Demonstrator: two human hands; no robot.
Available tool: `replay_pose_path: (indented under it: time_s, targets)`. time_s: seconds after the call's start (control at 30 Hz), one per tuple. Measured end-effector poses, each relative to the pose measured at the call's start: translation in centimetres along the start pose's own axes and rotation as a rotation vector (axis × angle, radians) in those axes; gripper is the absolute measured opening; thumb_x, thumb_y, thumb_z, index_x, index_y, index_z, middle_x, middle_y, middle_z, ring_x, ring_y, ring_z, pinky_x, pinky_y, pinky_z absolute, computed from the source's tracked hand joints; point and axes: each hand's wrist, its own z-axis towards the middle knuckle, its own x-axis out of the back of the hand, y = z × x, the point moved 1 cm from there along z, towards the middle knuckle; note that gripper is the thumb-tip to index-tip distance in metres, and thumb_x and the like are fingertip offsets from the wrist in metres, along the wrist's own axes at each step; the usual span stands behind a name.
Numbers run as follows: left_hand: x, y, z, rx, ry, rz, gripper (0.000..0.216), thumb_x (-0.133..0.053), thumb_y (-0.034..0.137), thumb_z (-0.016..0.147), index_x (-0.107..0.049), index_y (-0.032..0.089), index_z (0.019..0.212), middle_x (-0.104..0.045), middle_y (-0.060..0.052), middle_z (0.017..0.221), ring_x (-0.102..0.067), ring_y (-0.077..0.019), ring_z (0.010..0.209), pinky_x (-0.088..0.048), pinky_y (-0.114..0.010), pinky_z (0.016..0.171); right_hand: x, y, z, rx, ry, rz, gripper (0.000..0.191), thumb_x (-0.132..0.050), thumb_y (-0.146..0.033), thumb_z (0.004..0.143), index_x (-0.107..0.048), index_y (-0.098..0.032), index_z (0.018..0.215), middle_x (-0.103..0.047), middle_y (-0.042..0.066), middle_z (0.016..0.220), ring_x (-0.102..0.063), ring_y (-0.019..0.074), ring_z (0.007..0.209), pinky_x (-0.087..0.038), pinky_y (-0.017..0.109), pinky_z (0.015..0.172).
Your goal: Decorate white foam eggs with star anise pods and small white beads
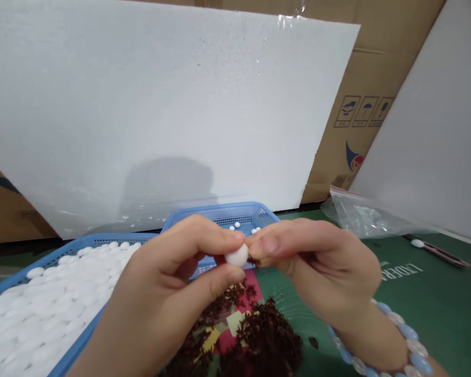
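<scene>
A white ball [237, 256] is held above the counter [439, 309], pinched between the thumb and forefinger of the left hand [165, 283], so that its right side is, it seems, left exposed. There the right hand [329, 267] is brought in, its grip pressed together at the fingertips beside the ball; whether a small shred is caught between them cannot be told. Directly below the hands, dark shredded material [270, 340] is heaped, probably for short reach and so that dropped bits are caught. At the left, a blue basket [102, 237] is filled with white balls [51, 319], presumably placed where the left hand is supplied easily. Behind the hands, a second blue basket [215, 209] is set with only a few small balls [237, 224] seen inside. Tweezers [447, 255] are laid at the far right, likely out of the way.
</scene>
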Motion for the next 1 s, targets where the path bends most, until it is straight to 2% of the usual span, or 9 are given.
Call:
replay_pose_path:
  time_s: [0.17, 0.3, 0.43, 0.53, 0.63, 0.77, 1.0]
  targets:
    - [-0.2, 0.2, -0.1, -0.007, 0.028, 0.028, 0.014, -0.051, 0.014, 0.063, -0.053, 0.026, 0.071, -0.055, 0.009, 0.069, -0.051, -0.0019, 0.063, -0.041, -0.003, 0.058, -0.2, -0.3, 0.0, 0.034, 0.019, -0.050, 0.024, -0.045, -0.003, 0.067, -0.049, -0.024, 0.076, -0.057, -0.003, 0.063, -0.055, 0.0086, 0.060, -0.048, 0.019, 0.054]
    - [-0.4, 0.4, 0.0, -0.003, 0.008, 0.044, 0.013, -0.052, 0.013, 0.062, -0.052, 0.025, 0.067, -0.053, 0.008, 0.066, -0.050, -0.0030, 0.059, -0.042, -0.006, 0.054, -0.2, -0.5, 0.4, 0.035, -0.027, -0.057, 0.023, -0.044, -0.002, 0.066, -0.048, -0.024, 0.071, -0.054, -0.002, 0.059, -0.054, 0.0094, 0.057, -0.047, 0.019, 0.049]
    - [-0.3, 0.6, 0.0, -0.023, 0.003, 0.086, 0.012, -0.052, 0.014, 0.061, -0.052, 0.025, 0.066, -0.052, 0.008, 0.063, -0.049, -0.0031, 0.056, -0.041, -0.006, 0.050, -0.2, -0.9, 0.7, -0.006, -0.078, -0.067, 0.022, -0.043, 0.000, 0.066, -0.044, -0.022, 0.067, -0.050, -0.002, 0.059, -0.052, 0.0084, 0.056, -0.046, 0.017, 0.048]
    - [-0.1, 0.8, 0.0, -0.064, -0.009, 0.156, 0.010, -0.052, 0.016, 0.061, -0.051, 0.025, 0.065, -0.051, 0.009, 0.061, -0.047, -0.0027, 0.053, -0.039, -0.006, 0.046, -0.2, -1.0, 0.8, -0.066, -0.122, 0.011, 0.023, -0.040, 0.001, 0.065, -0.041, -0.022, 0.066, -0.047, -0.003, 0.061, -0.051, 0.0054, 0.056, -0.045, 0.012, 0.048]
    - [0.0, 0.8, 0.1, -0.098, -0.027, 0.201, 0.008, -0.053, 0.017, 0.060, -0.051, 0.024, 0.064, -0.051, 0.007, 0.060, -0.047, -0.0041, 0.051, -0.038, -0.009, 0.043, -0.3, -0.7, 0.9, -0.132, -0.191, 0.100, 0.024, -0.037, 0.002, 0.066, -0.039, -0.021, 0.069, -0.045, -0.004, 0.064, -0.050, 0.0031, 0.055, -0.043, 0.009, 0.046]
    - [-0.1, 0.8, 0.1, -0.138, -0.023, 0.255, 0.009, -0.053, 0.013, 0.060, -0.051, 0.022, 0.062, -0.052, 0.005, 0.060, -0.048, -0.0061, 0.050, -0.038, -0.012, 0.040, -0.6, -0.2, 0.7, -0.165, -0.243, 0.090, 0.022, -0.039, 0.001, 0.066, -0.038, -0.020, 0.069, -0.044, -0.003, 0.064, -0.049, 0.0033, 0.056, -0.042, 0.010, 0.046]
    - [0.4, 0.7, -0.1, -0.087, 0.025, 0.328, 0.010, -0.057, 0.016, 0.056, -0.052, 0.025, 0.057, -0.053, 0.007, 0.054, -0.047, -0.0069, 0.045, -0.036, -0.015, 0.037, -1.2, 0.1, 0.4, -0.220, -0.283, 0.117, 0.023, -0.035, 0.001, 0.066, -0.037, -0.021, 0.069, -0.044, -0.004, 0.063, -0.048, 0.0030, 0.054, -0.042, 0.010, 0.046]
